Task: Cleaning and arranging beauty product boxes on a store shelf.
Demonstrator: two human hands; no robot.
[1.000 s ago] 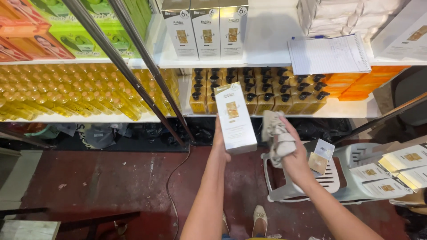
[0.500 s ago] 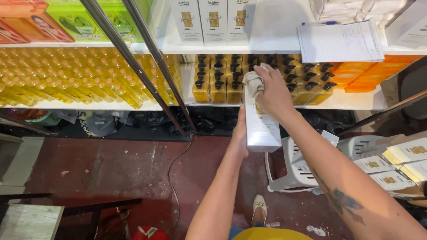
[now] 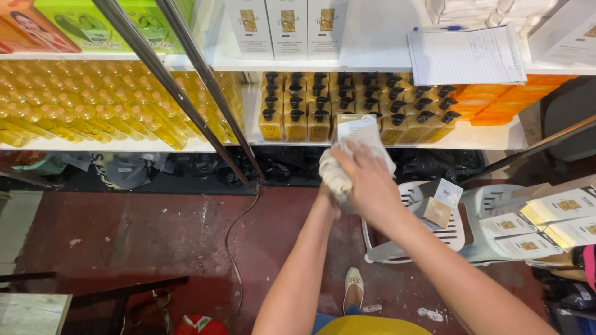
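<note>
Above the white plastic stool [image 3: 428, 231], the right hand [image 3: 367, 180], fingers clamped on a grey cloth [image 3: 335, 177], rubs the white carton [image 3: 359, 131], which could slip from the left hand [image 3: 327, 200] (fingers hidden, grip unclear).

The right hand [image 3: 371, 180] and cloth [image 3: 335, 174] hide most of the white box [image 3: 357, 129].

We see a tall white cardboard box [image 3: 357, 129] with a gold panel, and a crumpled beige cloth [image 3: 337, 172] on it. The pump bottles [image 3: 310, 121] are amber with black caps. The plastic stool [image 3: 428, 231] is pale grey, the floor [image 3: 155, 236] dark red with white flecks.
</note>
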